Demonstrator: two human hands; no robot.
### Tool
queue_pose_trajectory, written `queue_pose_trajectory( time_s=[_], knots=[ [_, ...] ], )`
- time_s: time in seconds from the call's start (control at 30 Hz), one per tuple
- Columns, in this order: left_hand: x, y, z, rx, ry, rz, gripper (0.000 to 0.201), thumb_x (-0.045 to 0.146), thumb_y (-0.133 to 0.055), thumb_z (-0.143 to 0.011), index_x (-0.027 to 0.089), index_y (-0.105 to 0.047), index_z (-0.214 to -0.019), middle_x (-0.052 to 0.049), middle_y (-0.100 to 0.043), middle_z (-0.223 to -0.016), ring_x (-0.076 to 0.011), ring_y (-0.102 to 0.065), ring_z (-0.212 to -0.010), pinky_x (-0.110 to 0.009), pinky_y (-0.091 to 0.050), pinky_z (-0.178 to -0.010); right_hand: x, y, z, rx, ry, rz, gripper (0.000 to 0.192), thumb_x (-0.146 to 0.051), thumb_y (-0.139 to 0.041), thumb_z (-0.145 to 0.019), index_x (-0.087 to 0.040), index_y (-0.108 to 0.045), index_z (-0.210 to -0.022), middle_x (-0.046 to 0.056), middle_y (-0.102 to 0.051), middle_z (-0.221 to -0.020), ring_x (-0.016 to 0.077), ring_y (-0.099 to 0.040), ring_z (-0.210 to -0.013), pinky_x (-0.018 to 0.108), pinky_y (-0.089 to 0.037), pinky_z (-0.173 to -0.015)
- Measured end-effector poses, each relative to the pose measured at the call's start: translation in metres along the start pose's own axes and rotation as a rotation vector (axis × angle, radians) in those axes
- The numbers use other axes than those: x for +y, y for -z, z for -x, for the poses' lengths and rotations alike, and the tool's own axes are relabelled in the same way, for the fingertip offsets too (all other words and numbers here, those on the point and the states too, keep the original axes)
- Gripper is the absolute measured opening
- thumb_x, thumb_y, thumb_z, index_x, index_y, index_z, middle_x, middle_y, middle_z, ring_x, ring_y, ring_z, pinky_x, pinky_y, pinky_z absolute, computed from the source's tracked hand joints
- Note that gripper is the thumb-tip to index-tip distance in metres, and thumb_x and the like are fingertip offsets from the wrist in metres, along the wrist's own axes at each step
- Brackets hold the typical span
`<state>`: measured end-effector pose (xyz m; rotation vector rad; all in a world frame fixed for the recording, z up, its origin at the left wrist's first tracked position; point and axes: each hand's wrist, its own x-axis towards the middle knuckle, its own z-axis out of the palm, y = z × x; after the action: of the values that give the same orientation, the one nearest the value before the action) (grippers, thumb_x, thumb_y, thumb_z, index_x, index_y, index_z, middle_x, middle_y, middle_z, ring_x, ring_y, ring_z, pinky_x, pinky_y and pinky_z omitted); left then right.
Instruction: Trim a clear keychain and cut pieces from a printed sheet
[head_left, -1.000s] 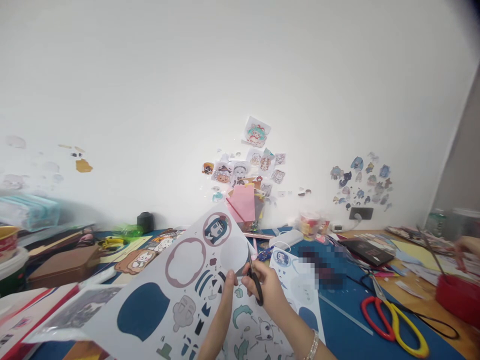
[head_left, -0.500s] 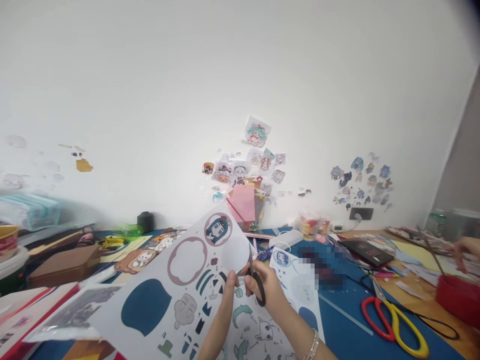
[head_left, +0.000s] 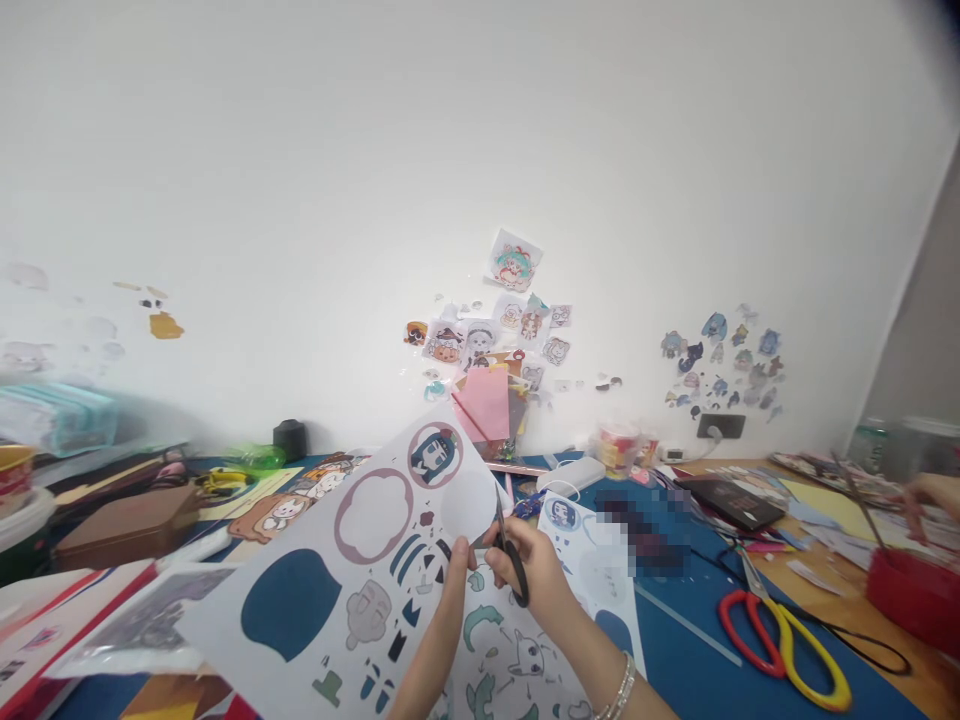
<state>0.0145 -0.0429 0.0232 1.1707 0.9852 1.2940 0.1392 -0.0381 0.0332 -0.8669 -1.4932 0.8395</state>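
Note:
My left hand [head_left: 454,590] pinches the right edge of a large printed paper sheet [head_left: 300,520], which is held up and tilted. On the sheet are a blue rounded shape, a flower-like ring, a round face picture and several small printed parts. In my right hand [head_left: 534,560] is a pair of scissors with black handles [head_left: 513,572], fingers closed round the loops. The scissors' blades point up at the sheet's right edge, beside a pale printed circle. A second printed sheet [head_left: 525,655] with green shapes lies below my hands.
Scissors with red and yellow handles [head_left: 780,640] lie on the blue mat [head_left: 675,640] at right. Another person's hand [head_left: 926,500] is at the far right, near a red container [head_left: 911,600]. A brown box [head_left: 124,525] and a plastic packet [head_left: 142,620] lie left.
The hands, sheet and scissors stay almost in place, with the fingers shifting slightly. The whole view has moved a little.

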Motion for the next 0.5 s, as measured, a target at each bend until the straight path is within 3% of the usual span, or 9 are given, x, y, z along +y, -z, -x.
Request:
queue_pose_trajectory(
  time_s=[0.5],
  knots=[
    [0.0083,0.0075,0.0095,0.020,0.080,-0.096,0.046,0.058,-0.044,-0.074,0.020,-0.062,-0.094,-0.007,-0.064,-0.101,-0.0251,-0.042,-0.119,-0.034,-0.037,-0.099,-0.0012,0.0021,0.0009,0.011,-0.018,0.048,0.031,-0.041,-0.070,-0.063,-0.016,-0.054,-0.071,-0.006,-0.045,-0.047,0.0083,-0.043,-0.041,0.020,-0.034,-0.040]
  ],
)
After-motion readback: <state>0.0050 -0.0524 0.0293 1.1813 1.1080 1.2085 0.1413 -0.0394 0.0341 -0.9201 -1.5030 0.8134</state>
